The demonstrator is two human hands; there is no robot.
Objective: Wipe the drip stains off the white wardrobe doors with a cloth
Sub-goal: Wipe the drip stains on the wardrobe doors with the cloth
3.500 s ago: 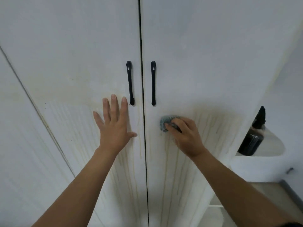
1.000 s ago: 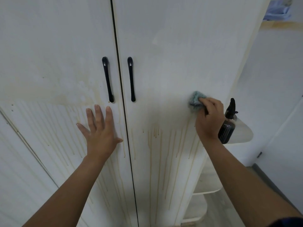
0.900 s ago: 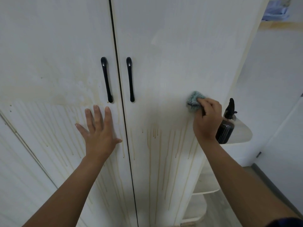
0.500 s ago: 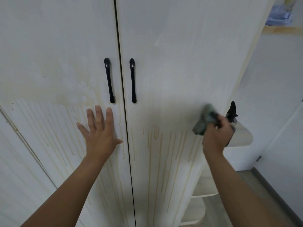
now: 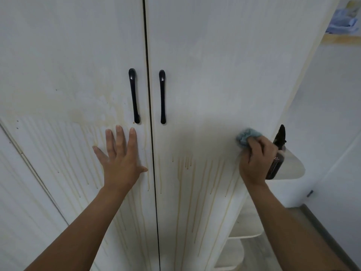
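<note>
Two white wardrobe doors fill the view, the left door (image 5: pixel 68 65) and the right door (image 5: pixel 224 65), each with a black handle. Yellowish drip stains (image 5: pixel 197 182) run down the lower half of both. My left hand (image 5: pixel 121 159) lies flat on the left door just below its handle (image 5: pixel 133 95), fingers spread. My right hand (image 5: pixel 256 159) grips a bunched blue-grey cloth (image 5: pixel 247 136) and presses it against the right door close to its right edge, just above the streaks.
A dark spray bottle (image 5: pixel 276 163) stands on a rounded white corner shelf (image 5: pixel 293 169) right behind my right hand. More rounded shelves (image 5: pixel 246 235) sit below it. A white wall is at the right, grey floor at the bottom right. Blue fabric (image 5: pixel 343 24) lies on a high shelf.
Over the last second my right hand swept the cloth down off the door's right edge and brought it back onto the door. My left hand stayed flat in place.
</note>
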